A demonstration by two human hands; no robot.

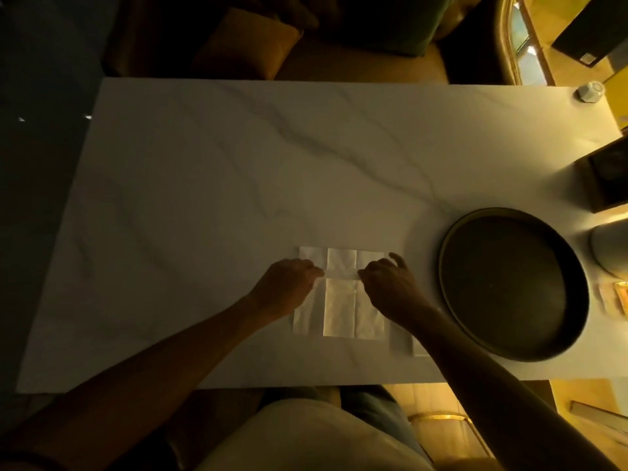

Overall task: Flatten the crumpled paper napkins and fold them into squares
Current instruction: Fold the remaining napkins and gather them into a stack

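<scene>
Napkin: my white paper napkin (pixel 339 297) lies opened out flat on the pale marble-veined tabletop (pixel 204 198), close to the near edge and just left of the big round dark tray (pixel 509 283). Its fold lines show as a grid of panels, so I judge the flattening of this one done.

Progress: the folding into a square looks barely begun, as the sheet is spread out in full with no layer turned over that I can see. By my right forearm, a pale flat piece (pixel 404 345) shows on the table. It may be another napkin, but I cannot tell if it is folded or finished. I see no crumpled napkins elsewhere on the table, though the dim light hides a good deal.

Left hand: my left hand (pixel 289 283) rests knuckles up on the left part of the sheet, with its fingertips curled in at the middle crease. It seems to pinch the paper there, though the grip itself is hidden under the fingers.

Right hand: my right hand (pixel 390 283) mirrors it on the right side, thumb and forefinger drawn together at the same crease and one finger lifted clear behind. I take it as pinching the napkin, but cannot be sure.

Arms: both forearms reach in from the near edge and converge on the napkin's middle.

Left to do: fold along the creases and press down into a square.
</scene>
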